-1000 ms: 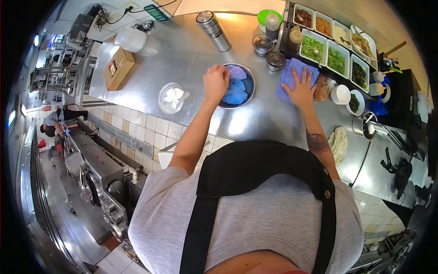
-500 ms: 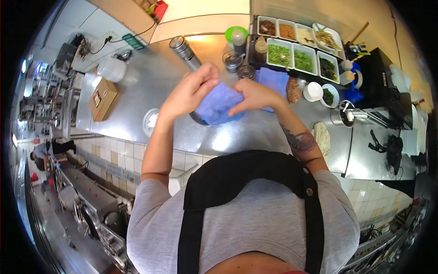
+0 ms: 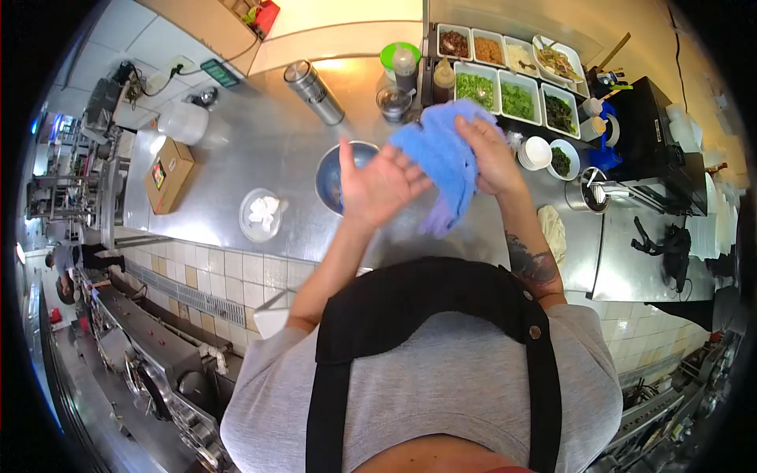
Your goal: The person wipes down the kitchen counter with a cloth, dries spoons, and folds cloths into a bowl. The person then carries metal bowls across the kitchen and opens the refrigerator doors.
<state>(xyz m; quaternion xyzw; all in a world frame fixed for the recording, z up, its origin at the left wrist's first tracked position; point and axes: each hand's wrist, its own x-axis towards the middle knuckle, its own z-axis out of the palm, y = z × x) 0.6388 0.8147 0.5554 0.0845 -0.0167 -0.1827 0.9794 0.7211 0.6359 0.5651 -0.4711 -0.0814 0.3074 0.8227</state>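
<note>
right grip (image 3: 492, 160) clasps the blue cloth (image 3: 443, 148), left hand (image 3: 382, 189) splayed open; swung toward the desk's (image 3: 229, 154) far edge, cloth could brush the chopped greens (image 3: 516, 101).

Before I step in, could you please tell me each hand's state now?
Left hand: open, palm up, beside the blue cloth; contact unclear.
Right hand: closed, holding the blue cloth.
</note>
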